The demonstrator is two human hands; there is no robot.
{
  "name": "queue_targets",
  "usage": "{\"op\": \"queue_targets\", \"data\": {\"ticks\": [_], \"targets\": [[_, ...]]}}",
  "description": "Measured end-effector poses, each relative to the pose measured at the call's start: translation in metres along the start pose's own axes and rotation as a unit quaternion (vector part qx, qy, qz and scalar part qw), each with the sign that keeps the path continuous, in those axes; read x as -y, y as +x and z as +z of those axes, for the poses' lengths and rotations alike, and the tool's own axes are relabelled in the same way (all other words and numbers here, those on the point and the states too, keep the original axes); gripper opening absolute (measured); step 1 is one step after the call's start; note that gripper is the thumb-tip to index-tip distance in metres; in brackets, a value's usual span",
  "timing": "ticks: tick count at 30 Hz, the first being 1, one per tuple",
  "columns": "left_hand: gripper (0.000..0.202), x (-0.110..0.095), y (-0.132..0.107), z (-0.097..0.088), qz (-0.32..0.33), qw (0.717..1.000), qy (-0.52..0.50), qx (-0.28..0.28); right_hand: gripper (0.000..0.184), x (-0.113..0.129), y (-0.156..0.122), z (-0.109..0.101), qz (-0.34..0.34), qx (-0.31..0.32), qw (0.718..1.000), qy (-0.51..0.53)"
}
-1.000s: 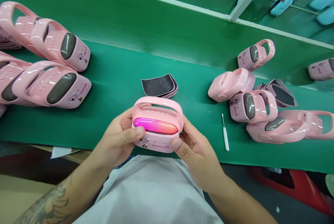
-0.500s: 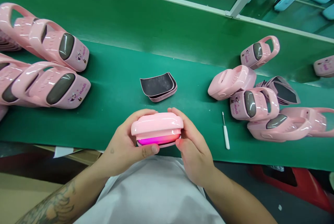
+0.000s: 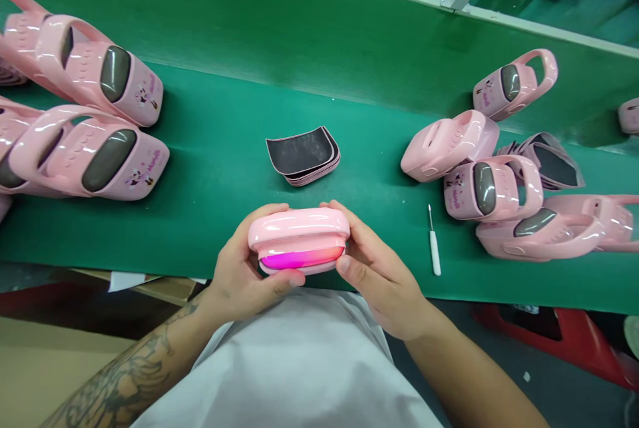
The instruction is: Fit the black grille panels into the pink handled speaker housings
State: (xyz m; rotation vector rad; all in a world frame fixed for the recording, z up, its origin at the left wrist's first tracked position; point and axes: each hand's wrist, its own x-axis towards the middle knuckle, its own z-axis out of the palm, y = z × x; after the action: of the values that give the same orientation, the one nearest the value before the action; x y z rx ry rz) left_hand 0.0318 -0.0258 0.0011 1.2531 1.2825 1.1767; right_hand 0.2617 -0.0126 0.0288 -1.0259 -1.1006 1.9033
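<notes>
Notes from my remote seat, head view. The left hand point(image 3: 244, 263) and right hand point(image 3: 380, 276) hold the pink handled device point(image 3: 298, 228) between them, one at each end. On both hands the fingers sit close together, curled over the far side, with the left fingertips point(image 3: 267, 210) and right fingertips point(image 3: 340, 206) just showing beyond its top edge. The left thumb point(image 3: 287, 279) lies along the near lower edge, and the right thumb point(image 3: 351, 266) presses at the lower right corner. So the device sits in a pinch between thumbs and fingers, its lit magenta strip point(image 3: 302, 258) facing me between the two thumbs.

I cannot tell whether it touches the green conveyor belt point(image 3: 214, 215) below. Beyond the fingertips, a stack of dark pads with pink edges point(image 3: 303, 155) lies on the belt. Off the right fingers stands a white-handled pick point(image 3: 434, 248), beside a cluster of pink units point(image 3: 492, 188) and more dark pads point(image 3: 549, 162). Off the left fingers lie more pink units point(image 3: 87, 162). A tattoo point(image 3: 134, 375) marks the left forearm.
</notes>
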Motion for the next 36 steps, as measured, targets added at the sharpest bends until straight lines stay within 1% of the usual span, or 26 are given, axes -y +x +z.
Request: {"op": "queue_targets", "data": {"ticks": [2, 6, 9, 11, 13, 15, 17, 20, 23, 25, 27, 30, 33, 36], "targets": [[0.078, 0.005, 0.002, -0.001, -0.012, 1.0, -0.008, 0.011, 0.061, -0.003, 0.002, 0.002, 0.004, -0.013, 1.0, -0.002], [0.073, 0.009, 0.008, -0.001, -0.034, 0.996, -0.078, 0.039, 0.067, -0.005, 0.005, 0.004, -0.003, -0.029, 1.0, -0.006], [0.076, 0.007, 0.012, 0.003, -0.044, 0.993, -0.099, 0.043, 0.063, -0.006, 0.007, 0.005, -0.03, -0.031, 0.998, -0.044], [0.08, 0.004, 0.013, 0.006, -0.052, 0.993, -0.099, 0.045, 0.064, -0.011, 0.011, 0.007, -0.064, -0.063, 0.995, -0.042], [0.085, 0.0, 0.014, 0.009, -0.064, 0.993, -0.087, 0.048, 0.072, -0.02, 0.016, 0.011, -0.093, -0.116, 0.989, -0.011], [0.089, -0.005, 0.015, 0.012, -0.069, 0.994, -0.07, 0.051, 0.075, -0.028, 0.024, 0.014, -0.104, -0.172, 0.98, 0.007], [0.088, -0.012, 0.016, 0.016, -0.067, 0.995, -0.053, 0.046, 0.075, -0.035, 0.031, 0.017, -0.105, -0.224, 0.969, 0.001], [0.086, -0.023, 0.018, 0.022, -0.061, 0.997, -0.024, 0.031, 0.077, -0.038, 0.038, 0.018, -0.086, -0.269, 0.959, 0.004], [0.082, -0.034, 0.02, 0.029, -0.072, 0.997, 0.017, 0.02, 0.077, -0.038, 0.042, 0.018, -0.036, -0.319, 0.947, -0.004], [0.078, -0.041, 0.022, 0.033, -0.083, 0.995, 0.048, 0.016, 0.074, -0.037, 0.044, 0.019, -0.002, -0.362, 0.932, 0.002], [0.074, -0.046, 0.025, 0.036, -0.092, 0.993, 0.074, 0.015, 0.072, -0.037, 0.047, 0.021, 0.032, -0.397, 0.917, 0.036], [0.071, -0.051, 0.027, 0.038, -0.095, 0.991, 0.097, 0.018, 0.077, -0.033, 0.05, 0.026, 0.071, -0.441, 0.892, 0.069], [0.079, -0.052, 0.026, 0.038, -0.092, 0.988, 0.126, 0.01, 0.08, -0.028, 0.052, 0.029, 0.087, -0.468, 0.877, 0.068], [0.085, -0.053, 0.025, 0.038, -0.085, 0.984, 0.157, 0.007, 0.077, -0.023, 0.054, 0.032, 0.087, -0.464, 0.878, 0.085]]}}
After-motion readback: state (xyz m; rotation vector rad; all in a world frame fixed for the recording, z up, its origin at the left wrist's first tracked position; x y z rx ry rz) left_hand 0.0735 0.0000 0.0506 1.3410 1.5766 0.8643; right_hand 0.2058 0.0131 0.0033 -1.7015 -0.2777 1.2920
